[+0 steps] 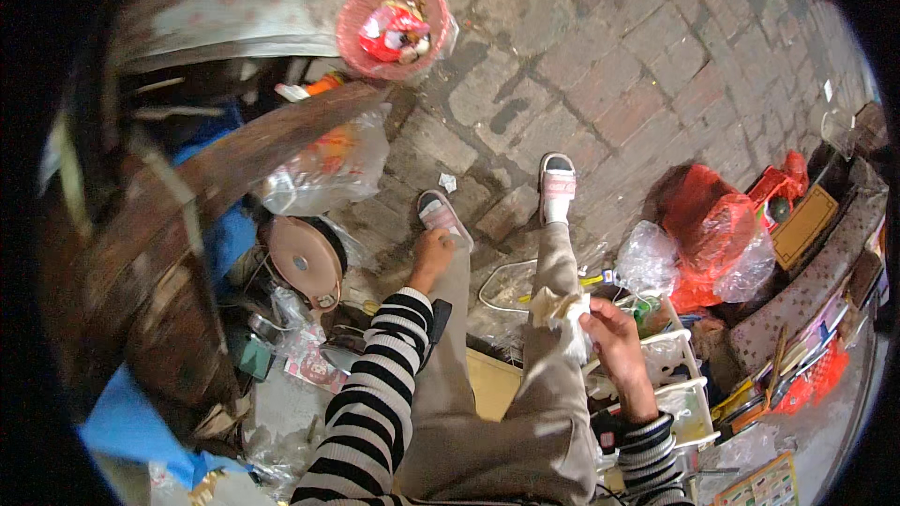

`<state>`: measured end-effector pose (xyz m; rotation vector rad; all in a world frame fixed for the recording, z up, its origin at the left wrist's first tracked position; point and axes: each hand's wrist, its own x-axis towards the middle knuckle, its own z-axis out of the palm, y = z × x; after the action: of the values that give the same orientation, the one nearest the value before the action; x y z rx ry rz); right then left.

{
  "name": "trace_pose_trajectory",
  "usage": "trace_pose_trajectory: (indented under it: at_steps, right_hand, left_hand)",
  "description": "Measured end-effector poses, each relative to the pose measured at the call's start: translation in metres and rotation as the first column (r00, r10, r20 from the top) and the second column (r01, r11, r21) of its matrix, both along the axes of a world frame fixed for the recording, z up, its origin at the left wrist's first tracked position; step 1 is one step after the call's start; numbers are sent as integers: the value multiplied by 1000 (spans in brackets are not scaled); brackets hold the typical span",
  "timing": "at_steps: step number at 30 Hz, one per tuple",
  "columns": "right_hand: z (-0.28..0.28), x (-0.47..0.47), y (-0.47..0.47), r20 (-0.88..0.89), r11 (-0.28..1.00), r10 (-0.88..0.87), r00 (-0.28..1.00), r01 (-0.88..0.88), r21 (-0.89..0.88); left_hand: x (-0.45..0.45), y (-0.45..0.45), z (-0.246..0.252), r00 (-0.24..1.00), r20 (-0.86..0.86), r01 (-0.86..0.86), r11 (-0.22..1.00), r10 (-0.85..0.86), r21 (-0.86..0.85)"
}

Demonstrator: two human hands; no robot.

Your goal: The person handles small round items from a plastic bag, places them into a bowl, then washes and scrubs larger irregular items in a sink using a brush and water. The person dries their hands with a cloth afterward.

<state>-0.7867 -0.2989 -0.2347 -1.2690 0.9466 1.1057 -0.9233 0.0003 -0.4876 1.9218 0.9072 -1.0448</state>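
Observation:
My right hand [615,337] pinches a crumpled whitish tissue or cloth [564,320] between thumb and fingers. The wad hangs over the lower part of my right trouser leg, and a yellowish-brown patch shows on its upper side. My left hand [433,253] is curled, above or against my left trouser leg [452,295]; I cannot tell if it touches. Nothing shows in its closed fingers. Below are my feet in pink-strapped slides, the left slide [444,216] and the right slide [559,183], on the brick floor.
A pink plastic basket [348,28] holding a red wrapper stands far left, beyond a wooden beam [281,128]. On my left lies a round pan-like item [299,253]. White drawers [692,393], a red plastic bag [710,225] and stacked books [794,358] crowd my right. A paper scrap [447,183] lies between.

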Motion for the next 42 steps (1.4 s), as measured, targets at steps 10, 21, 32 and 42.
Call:
trace_pose_trajectory:
  at_steps: [10, 21, 32, 42]
  right_hand:
    - [-100, -51, -29, -156, 989, -118, 981, 101, -111]
    - [-76, -24, -30, -90, 991, -26, 996, 14, -132]
    - [74, 37, -17, 411, 996, 47, 911, -9, -94]
    - [255, 119, -79, 803, 988, -81, 590, 156, -15]
  left_hand:
    - [20, -43, -196, 940, -290, 231, 961, -180, 154]
    - [-9, -29, -202, 975, 19, -223, 973, 223, 62]
    - [131, -68, 216, 670, -5, -514, 460, 742, -724]
    - [269, -226, 481, 894, -46, -146, 193, 446, -970]
